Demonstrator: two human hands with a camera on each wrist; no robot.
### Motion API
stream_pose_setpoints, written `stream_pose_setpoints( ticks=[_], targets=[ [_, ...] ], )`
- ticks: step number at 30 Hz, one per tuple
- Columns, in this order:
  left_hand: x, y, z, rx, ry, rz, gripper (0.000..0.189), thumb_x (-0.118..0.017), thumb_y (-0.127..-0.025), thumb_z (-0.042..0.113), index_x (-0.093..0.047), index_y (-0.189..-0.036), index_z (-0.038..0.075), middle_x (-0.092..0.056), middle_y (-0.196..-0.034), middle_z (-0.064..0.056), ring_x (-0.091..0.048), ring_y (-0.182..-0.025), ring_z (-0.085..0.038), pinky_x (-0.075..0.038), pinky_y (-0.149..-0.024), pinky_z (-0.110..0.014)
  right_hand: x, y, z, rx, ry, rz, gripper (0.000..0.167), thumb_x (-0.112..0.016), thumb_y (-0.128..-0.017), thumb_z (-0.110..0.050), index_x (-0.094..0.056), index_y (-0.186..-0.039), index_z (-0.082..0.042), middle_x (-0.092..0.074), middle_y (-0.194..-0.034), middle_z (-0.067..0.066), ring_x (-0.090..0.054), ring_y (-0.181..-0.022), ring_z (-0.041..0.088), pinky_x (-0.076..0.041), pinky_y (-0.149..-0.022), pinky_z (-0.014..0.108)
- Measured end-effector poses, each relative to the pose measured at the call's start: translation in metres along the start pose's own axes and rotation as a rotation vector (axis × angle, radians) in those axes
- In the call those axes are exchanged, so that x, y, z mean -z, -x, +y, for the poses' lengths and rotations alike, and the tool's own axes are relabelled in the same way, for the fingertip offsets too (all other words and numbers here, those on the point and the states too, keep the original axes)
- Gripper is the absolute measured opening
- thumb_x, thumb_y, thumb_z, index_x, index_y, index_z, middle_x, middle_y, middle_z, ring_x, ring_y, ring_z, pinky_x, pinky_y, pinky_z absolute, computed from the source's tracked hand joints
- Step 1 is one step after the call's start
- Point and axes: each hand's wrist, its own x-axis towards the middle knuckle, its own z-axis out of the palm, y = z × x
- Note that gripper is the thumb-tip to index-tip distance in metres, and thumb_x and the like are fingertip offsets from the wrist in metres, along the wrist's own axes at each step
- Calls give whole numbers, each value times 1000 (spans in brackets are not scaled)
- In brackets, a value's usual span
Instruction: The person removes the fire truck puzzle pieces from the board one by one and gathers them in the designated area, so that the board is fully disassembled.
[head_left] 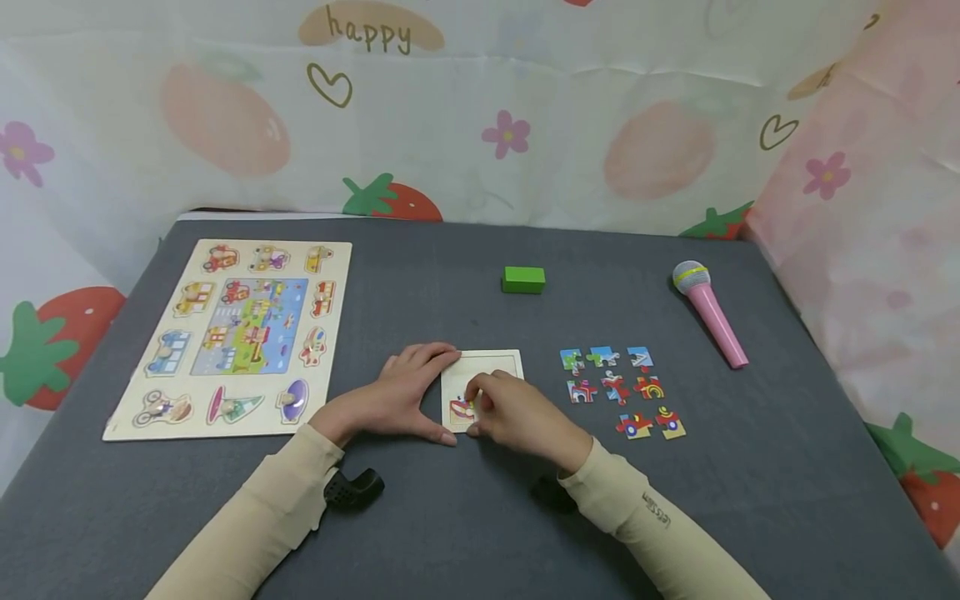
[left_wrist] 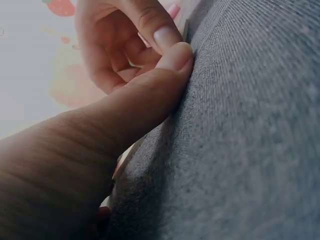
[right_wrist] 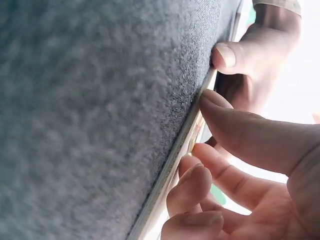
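Observation:
A small square puzzle board (head_left: 487,364), pale with a raised rim, lies between my hands. My left hand (head_left: 401,392) rests around its left side, fingers extended toward the far corner, thumb at the near corner. In the board's near left corner sits a jigsaw piece (head_left: 461,409) with red and yellow on it. My right hand (head_left: 517,417) holds the piece's right side with bent fingers, which partly cover it. The right wrist view shows the right thumb (right_wrist: 217,102) along the board's edge, close to the left thumb (right_wrist: 225,56).
Several loose jigsaw pieces (head_left: 615,390) lie to the right, a pink toy microphone (head_left: 716,321) beyond them. A green block (head_left: 523,280) stands behind the board. At left lies a large wooden picture board (head_left: 180,327) with vehicle shapes. A printed curtain (head_left: 450,108) hangs behind the grey table.

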Motion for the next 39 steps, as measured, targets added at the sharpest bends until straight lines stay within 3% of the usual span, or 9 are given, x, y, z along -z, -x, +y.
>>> stream_pose_setpoints(
  ticks=[9, 16, 22, 28, 32, 37, 39],
  targets=[
    [-2, 0, 3, 48, 24, 38, 113, -83, -61, 59, -32, -149, 12, -27, -152, -9, -23, -138, -30, -25, -104, -53, 2, 0, -5, -36, -42, 16, 17, -72, -84, -10, -62, -97, -7, -57, -88, 6, -54, -76, 16, -47, -70, 32],
    [-3, 0, 3, 24, 16, 48, 111, -84, -61, 58, -33, -149, 13, -33, -146, -8, -26, -136, -29, -26, -102, -53, 3, -3, -3, -7, -88, 12, 12, -68, -87, -6, -57, -91, -8, -58, -78, 0, -51, -67, 12, -42, -63, 27],
    [-1, 2, 2, 26, 14, 34, 109, -82, -64, 59, -31, -150, 15, -32, -148, -7, -25, -136, -29, -26, -100, -52, 15, 1, 0, -25, -164, 32, 6, -66, -90, -9, -60, -90, -12, -63, -81, -3, -54, -67, 10, -44, -58, 25],
    [0, 1, 3, 41, 10, 5, 110, -80, -65, 60, -29, -151, 16, -29, -149, -6, -23, -137, -28, -25, -101, -52, 50, 24, 26, -72, -188, 55, 5, -66, -90, -12, -62, -93, -13, -63, -82, -2, -55, -70, 11, -47, -61, 28],
    [0, -1, 3, 42, 15, -2, 110, -80, -65, 59, -28, -152, 16, -29, -149, -6, -23, -137, -28, -24, -102, -51, 69, 50, 55, -112, -177, 14, 6, -66, -90, -11, -63, -94, -14, -62, -81, -2, -55, -66, 12, -47, -58, 28],
    [-1, -2, 3, 47, 17, -4, 109, -80, -65, 59, -29, -152, 17, -29, -150, -6, -23, -137, -27, -24, -102, -51, 77, 77, 85, -180, -201, -41, 6, -66, -90, -10, -62, -92, -14, -61, -79, 1, -55, -59, 14, -47, -52, 28],
    [0, -1, 4, 47, 19, -3, 109, -80, -65, 59, -29, -151, 16, -29, -150, -6, -23, -137, -27, -24, -102, -51, 75, 83, 92, -194, -209, -49, 7, -67, -89, -9, -62, -91, -13, -62, -79, 1, -56, -62, 15, -47, -56, 28]
  ],
)
